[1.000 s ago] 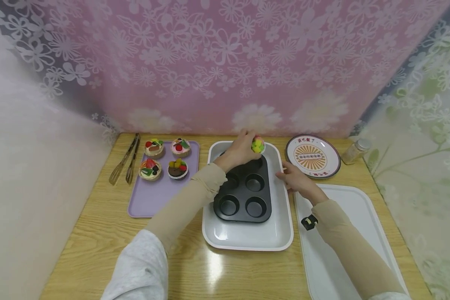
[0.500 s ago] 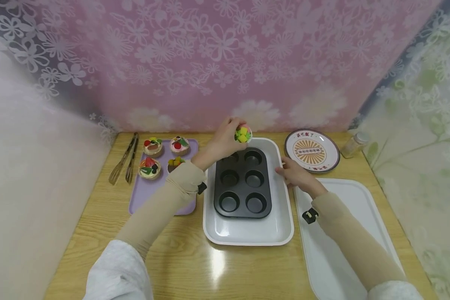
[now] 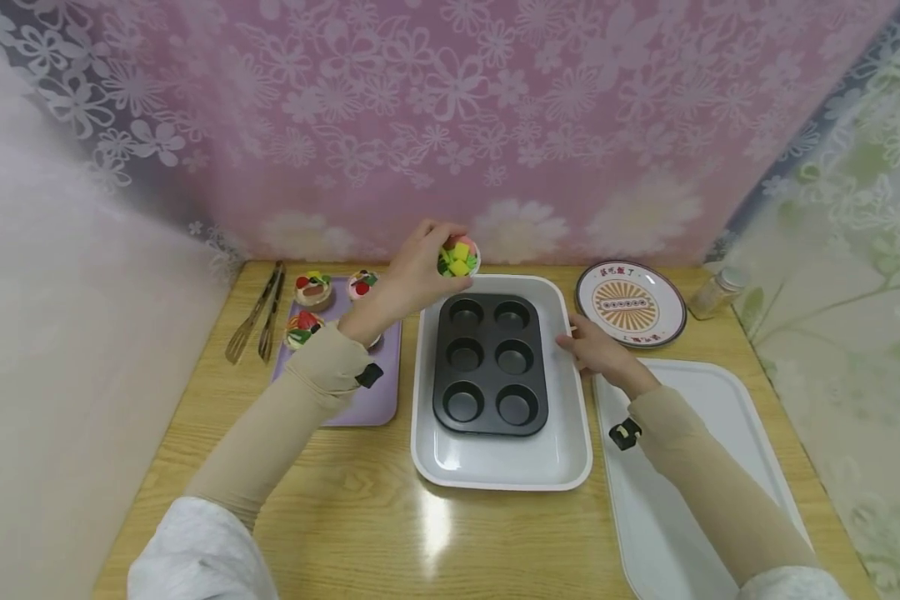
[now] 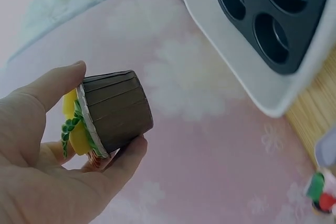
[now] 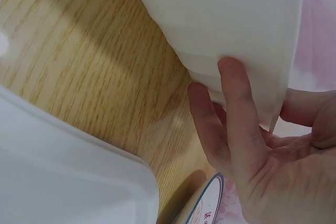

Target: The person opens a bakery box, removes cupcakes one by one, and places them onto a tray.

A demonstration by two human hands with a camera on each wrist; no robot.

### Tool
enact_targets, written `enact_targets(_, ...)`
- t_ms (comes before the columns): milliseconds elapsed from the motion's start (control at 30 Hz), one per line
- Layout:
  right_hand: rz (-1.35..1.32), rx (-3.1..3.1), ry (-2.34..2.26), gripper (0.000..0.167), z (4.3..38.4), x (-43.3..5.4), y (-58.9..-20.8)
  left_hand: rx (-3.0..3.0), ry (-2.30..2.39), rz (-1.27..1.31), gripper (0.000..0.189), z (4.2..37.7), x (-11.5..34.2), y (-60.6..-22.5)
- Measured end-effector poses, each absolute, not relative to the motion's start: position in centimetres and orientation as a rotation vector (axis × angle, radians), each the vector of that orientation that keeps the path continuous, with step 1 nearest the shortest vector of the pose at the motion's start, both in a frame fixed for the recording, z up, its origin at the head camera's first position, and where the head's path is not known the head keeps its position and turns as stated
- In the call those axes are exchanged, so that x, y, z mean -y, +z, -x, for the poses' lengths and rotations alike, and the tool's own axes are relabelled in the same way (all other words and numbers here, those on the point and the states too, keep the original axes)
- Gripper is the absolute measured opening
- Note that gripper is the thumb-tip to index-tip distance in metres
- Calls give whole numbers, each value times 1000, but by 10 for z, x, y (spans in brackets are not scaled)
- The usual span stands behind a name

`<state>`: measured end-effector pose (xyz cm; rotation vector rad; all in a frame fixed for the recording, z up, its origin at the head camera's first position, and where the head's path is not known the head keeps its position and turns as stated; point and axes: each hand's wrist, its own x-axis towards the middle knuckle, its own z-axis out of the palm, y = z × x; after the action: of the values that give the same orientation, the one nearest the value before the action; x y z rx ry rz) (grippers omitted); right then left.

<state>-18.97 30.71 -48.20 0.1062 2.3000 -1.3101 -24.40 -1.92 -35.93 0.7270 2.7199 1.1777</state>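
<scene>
My left hand (image 3: 412, 279) grips a small cupcake (image 3: 461, 258) above the back left corner of a deep white tray (image 3: 570, 433). Yellow, green and pink pieces top the cupcake. In the left wrist view its brown pleated cup (image 4: 118, 111) lies sideways between thumb and fingers. A black muffin tin (image 3: 491, 375) with several bare cups sits inside the white tray. On the tray's right side, my right hand (image 3: 602, 354) pinches the wall. The right wrist view shows the thumb over the rim and the fingers (image 5: 239, 108) against the outer wall.
A purple tray (image 3: 378, 404) with several fruit-topped cupcakes stands at left, partly behind my left arm. Tongs (image 3: 258, 312) lie beyond it. At right are a patterned plate (image 3: 630, 304), a glass jar (image 3: 716, 293) and a flat white tray (image 3: 690, 483). A pink flowered backdrop (image 3: 450, 125) closes the back.
My left hand has lifted the cupcake from over the back of the muffin tin and carried it left. The right hand has stayed at the white tray's right wall.
</scene>
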Motion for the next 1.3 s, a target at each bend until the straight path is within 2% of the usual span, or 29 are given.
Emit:
enact_targets(533,-112,-2314,-1279,58,186,-306,-484,-2779,1146,-493,76,238,107,-363)
enact_targets(800,-110,-2320,-1247,61,185,-305,-484,-2803,1031,-510,73,231,153,-385)
enact_targets(1300,-94,-2323,-1240,60,184,-302,-482,-2770,984,-365,75,199,222,-416)
